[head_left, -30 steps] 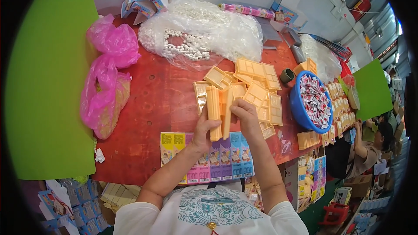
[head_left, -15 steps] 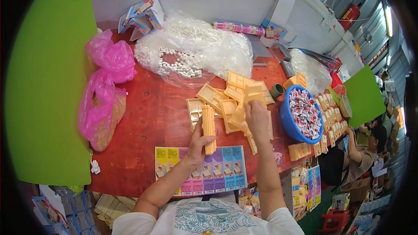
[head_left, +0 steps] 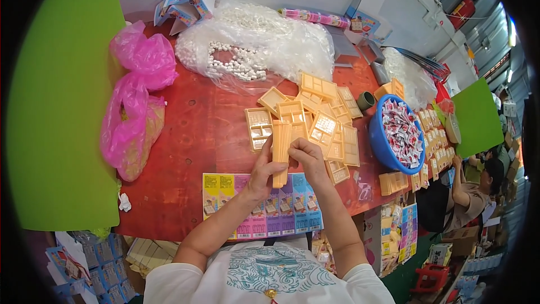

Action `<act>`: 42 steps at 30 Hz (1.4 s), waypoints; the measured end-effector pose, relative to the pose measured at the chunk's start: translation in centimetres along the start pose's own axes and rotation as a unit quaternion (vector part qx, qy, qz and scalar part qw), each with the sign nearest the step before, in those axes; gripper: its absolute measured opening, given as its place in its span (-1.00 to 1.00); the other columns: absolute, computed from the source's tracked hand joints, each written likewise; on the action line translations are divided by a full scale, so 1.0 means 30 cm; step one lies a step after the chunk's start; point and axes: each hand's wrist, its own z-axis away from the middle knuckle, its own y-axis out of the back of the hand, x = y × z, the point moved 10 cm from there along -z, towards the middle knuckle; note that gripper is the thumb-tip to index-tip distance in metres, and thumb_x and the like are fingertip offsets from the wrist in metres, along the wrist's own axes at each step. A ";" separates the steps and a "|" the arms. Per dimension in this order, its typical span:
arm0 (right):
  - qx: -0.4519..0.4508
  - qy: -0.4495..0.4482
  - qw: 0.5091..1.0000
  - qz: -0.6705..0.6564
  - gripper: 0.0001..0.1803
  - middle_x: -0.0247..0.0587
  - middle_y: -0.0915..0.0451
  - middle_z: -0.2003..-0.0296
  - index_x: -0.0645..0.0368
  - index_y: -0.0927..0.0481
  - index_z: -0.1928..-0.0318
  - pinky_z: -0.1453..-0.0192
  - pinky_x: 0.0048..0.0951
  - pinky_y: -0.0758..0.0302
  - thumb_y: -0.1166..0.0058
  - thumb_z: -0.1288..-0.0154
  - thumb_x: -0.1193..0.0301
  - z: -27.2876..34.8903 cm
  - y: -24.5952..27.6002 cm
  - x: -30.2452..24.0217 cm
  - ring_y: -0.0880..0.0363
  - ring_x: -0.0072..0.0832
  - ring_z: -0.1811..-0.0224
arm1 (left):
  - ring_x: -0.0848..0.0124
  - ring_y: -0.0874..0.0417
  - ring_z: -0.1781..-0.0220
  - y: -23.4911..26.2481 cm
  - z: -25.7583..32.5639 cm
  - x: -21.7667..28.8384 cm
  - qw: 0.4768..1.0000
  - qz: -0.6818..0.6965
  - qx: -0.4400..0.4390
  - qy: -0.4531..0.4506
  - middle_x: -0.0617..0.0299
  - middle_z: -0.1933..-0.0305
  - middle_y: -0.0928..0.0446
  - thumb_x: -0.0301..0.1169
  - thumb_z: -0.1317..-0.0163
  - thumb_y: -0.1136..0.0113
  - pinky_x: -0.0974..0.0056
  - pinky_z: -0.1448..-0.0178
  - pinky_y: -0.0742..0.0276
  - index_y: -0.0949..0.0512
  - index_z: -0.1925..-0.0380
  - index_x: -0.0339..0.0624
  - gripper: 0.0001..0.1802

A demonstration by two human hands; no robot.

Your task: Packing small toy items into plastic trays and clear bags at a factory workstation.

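My left hand point(head_left: 263, 173) grips a stack of pale orange plastic compartment trays point(head_left: 280, 152), held on edge in front of me. My right hand point(head_left: 306, 156) is at the stack's right side, its curled fingers pinching the edge of a tray there. Just beyond lies a loose pile of the same trays point(head_left: 323, 128), some face up with their compartments showing. Under my wrists a printed sheet of coloured cards point(head_left: 272, 218), running from yellow through purple to blue, lies at the table's near edge.
A blue basin point(head_left: 376, 147) of small wrapped packets stands to the right, beside a dark green cup point(head_left: 365, 100). Behind are clear bags of white pieces point(head_left: 236, 70). A pink bag point(head_left: 132, 118) lies left on the red table point(head_left: 174, 191). Another person point(head_left: 469, 191) works at far right.
My right hand has come back from the tray pile, with a tray, to the stack in my left hand. The whole view has shifted slightly.
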 end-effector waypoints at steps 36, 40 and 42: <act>0.208 0.198 0.764 0.578 -0.77 -0.05 -0.58 0.41 0.29 -0.55 0.27 0.34 -0.28 -0.44 -0.03 -0.30 0.34 -0.043 0.247 -0.277 -0.50 -0.14 0.48 | 0.36 -0.43 -0.11 0.040 -0.008 -0.016 1.000 -0.002 0.025 -0.008 0.18 -0.17 -0.34 -0.42 0.10 -0.16 0.28 -0.15 -0.43 -0.05 -0.42 -0.03 -0.04; 0.069 0.152 0.926 0.339 -0.79 -0.05 -0.60 0.40 0.32 -0.57 0.22 0.28 -0.34 -0.49 -0.09 -0.28 0.38 -0.045 0.111 -0.127 -0.61 -0.26 0.35 | 0.33 -0.37 -0.21 0.018 -0.008 -0.018 0.999 -0.035 0.015 -0.018 0.09 -0.21 -0.31 -0.38 0.08 -0.15 0.28 -0.31 -0.26 0.07 -0.45 -0.12 0.02; -0.024 0.029 0.987 0.154 -0.78 -0.33 -0.49 0.52 0.34 -0.53 0.32 0.38 -0.54 -0.41 -0.05 -0.33 0.39 -0.029 -0.006 -0.036 -0.43 -0.63 0.46 | 0.33 -0.38 -0.18 0.025 -0.004 -0.020 0.999 -0.048 0.019 -0.013 0.09 -0.19 -0.32 -0.38 0.08 -0.15 0.29 -0.29 -0.28 0.08 -0.45 -0.10 0.02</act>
